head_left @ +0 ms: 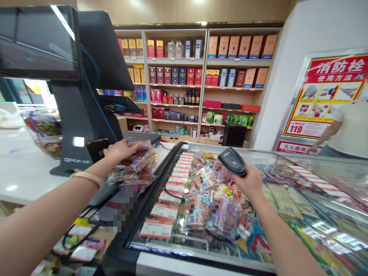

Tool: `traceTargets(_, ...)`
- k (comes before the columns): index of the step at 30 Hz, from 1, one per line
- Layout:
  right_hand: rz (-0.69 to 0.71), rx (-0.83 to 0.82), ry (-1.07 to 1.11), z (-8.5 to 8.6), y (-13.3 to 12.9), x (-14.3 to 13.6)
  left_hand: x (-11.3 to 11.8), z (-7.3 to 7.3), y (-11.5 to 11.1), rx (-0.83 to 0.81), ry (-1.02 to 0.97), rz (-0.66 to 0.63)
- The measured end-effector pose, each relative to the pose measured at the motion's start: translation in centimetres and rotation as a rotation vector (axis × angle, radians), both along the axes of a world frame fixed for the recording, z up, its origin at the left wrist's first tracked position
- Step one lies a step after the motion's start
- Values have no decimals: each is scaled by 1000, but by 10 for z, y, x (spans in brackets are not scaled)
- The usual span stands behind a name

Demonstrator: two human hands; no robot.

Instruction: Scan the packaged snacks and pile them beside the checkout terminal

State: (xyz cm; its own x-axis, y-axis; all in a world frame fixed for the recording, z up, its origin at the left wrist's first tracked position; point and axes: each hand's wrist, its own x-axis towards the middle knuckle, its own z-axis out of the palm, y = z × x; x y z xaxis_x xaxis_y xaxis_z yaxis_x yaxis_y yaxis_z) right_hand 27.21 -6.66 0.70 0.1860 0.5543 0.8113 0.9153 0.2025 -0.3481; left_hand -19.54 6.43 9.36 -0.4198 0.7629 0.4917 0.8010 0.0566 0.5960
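My left hand [123, 150], with a bangle on the wrist, is over a heap of clear-wrapped cookie packets [140, 168] beside the monitor stand. Its fingers bend over the top packet and appear to grip it; the thumb is hidden. In my right hand [251, 183] is a black handheld barcode scanner [232, 161], its head pointing up and left. Below the scanner, more wrapped cookie packets [205, 207] lie in a pile on the glass top of a freezer case [186, 245]. A small red-and-white wrapped snack [245, 224] lies by that pile.
A black point-of-sale terminal [83, 115] stands on the white counter [23, 184] at left. Price tags [163, 211] line the glass. A scanner cord [169, 192] crosses them. Shelves of boxed bottles [178, 76] fill the back. At right, another person [349, 128] stands near a red poster [319, 96].
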Motion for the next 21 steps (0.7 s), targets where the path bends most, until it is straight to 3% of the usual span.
traceTargets(9, 24, -5, -42, -3, 0, -1, 27, 12, -19, -3, 108, -69)
traceTargets(16, 23, -5, -25, -2, -1, -4, 42, 6, -31, 329, 54, -201)
traceTargets(21, 48, -7, -20, 3, -4, -7, 79, 1, -47, 473, -148, -331)
